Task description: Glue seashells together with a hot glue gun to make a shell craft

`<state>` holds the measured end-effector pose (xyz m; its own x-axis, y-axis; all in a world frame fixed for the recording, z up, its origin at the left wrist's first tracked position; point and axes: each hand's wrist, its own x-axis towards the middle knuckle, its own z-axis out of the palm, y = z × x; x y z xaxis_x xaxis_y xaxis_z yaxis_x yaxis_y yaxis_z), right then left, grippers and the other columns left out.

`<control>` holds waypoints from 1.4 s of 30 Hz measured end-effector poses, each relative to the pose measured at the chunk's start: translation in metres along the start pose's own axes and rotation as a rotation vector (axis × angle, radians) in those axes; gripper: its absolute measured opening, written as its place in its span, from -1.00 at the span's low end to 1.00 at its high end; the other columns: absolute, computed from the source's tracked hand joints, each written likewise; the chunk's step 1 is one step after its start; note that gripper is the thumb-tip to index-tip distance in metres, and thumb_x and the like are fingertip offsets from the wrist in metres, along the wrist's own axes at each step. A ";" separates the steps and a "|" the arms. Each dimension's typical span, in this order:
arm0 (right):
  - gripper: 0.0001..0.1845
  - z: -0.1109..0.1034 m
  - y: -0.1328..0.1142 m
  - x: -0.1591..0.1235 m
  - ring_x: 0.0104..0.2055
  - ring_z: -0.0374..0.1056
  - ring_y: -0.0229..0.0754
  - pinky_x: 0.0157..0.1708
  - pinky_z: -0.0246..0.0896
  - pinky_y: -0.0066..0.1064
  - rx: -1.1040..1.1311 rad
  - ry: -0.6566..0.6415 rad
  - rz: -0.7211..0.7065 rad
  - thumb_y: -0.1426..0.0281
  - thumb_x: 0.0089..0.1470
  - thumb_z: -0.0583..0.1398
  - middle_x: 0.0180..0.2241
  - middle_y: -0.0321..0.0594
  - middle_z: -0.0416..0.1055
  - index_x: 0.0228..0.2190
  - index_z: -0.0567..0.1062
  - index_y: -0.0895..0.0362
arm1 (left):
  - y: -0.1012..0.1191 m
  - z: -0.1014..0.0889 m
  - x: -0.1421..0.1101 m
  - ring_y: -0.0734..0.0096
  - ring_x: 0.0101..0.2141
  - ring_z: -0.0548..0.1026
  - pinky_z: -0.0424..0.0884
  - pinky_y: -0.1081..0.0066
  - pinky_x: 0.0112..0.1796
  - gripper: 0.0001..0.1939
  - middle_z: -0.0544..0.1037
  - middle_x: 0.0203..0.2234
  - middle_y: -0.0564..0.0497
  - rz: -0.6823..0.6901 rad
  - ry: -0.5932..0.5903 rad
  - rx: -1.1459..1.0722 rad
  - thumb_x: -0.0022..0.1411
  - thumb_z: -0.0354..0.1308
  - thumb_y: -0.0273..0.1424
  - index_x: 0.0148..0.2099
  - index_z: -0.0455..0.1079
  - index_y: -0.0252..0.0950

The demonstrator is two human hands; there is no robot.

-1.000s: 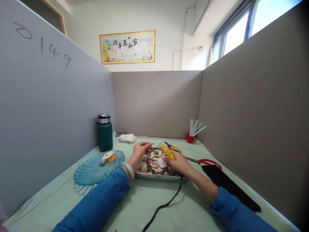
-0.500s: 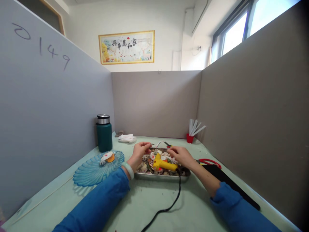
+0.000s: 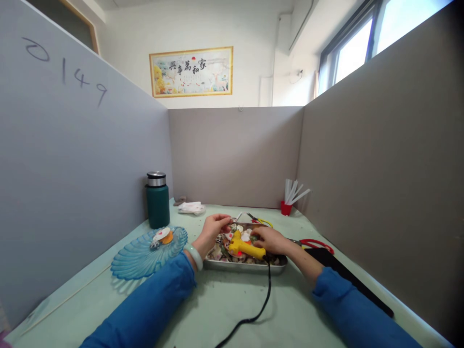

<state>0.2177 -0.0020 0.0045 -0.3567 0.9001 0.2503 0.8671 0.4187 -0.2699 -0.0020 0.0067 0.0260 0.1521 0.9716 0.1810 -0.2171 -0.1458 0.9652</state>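
My left hand [image 3: 214, 229] is above the left rim of a metal tray [image 3: 246, 267], thumb and fingertips pinched together. Whatever is between them is too small to name. My right hand [image 3: 271, 239] dips into the tray's right side, its bent fingers close together among the seashells [image 3: 222, 254]; what they grip is hidden. A yellow hot glue gun [image 3: 246, 247] lies on top of the shells between both hands, showing a small red light. Its black cord [image 3: 259, 309] trails toward me over the table.
A blue shell-shaped glass plate [image 3: 132, 261] at left bears several decorated pieces. Behind it stands a green bottle [image 3: 157, 207]. Red-handled pliers [image 3: 317, 243] and a black flat object [image 3: 350, 280] lie at right. A red cup [image 3: 286, 209] holds white sticks. Partitions enclose the table.
My right hand has lowered from above the tray into the shells. My left hand has shifted slightly right and stays pinched. The view has shifted slightly.
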 end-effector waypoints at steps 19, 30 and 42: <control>-0.79 -0.015 -0.037 -0.018 -0.44 0.33 -0.32 -0.45 0.23 -0.50 1.693 -0.107 0.163 0.30 0.14 0.06 -0.28 -0.16 0.46 -0.28 0.41 0.14 | -0.006 0.009 0.000 0.52 -0.60 0.42 0.35 0.49 -0.51 -0.74 0.54 -0.49 -0.04 0.251 -0.049 0.102 -0.03 0.25 -0.29 -0.33 0.44 -0.39; -0.73 -0.018 -0.049 -0.015 -0.49 0.39 -0.32 -0.47 0.27 -0.50 1.794 -0.135 0.281 0.35 0.21 0.00 -0.38 -0.14 0.50 -0.30 0.43 0.23 | -0.003 0.017 -0.021 0.38 -0.33 0.49 0.39 0.42 -0.26 -0.85 0.55 -0.34 -0.04 0.861 -0.011 0.696 0.17 0.06 -0.44 -0.27 0.46 -0.28; -0.70 -0.019 -0.061 -0.017 -0.53 0.39 -0.32 -0.56 0.24 -0.53 1.863 -0.128 0.292 0.32 0.23 0.00 -0.47 -0.18 0.50 -0.35 0.44 0.22 | -0.006 0.014 -0.023 0.42 -0.30 0.50 0.41 0.44 -0.25 -0.80 0.56 -0.28 0.00 1.161 0.040 1.043 0.18 0.01 -0.53 -0.22 0.44 -0.24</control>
<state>0.1773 -0.0455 0.0340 -0.3844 0.9229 -0.0208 -0.5038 -0.2286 -0.8330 0.0095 -0.0176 0.0192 0.3530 0.2413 0.9040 0.5496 -0.8354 0.0084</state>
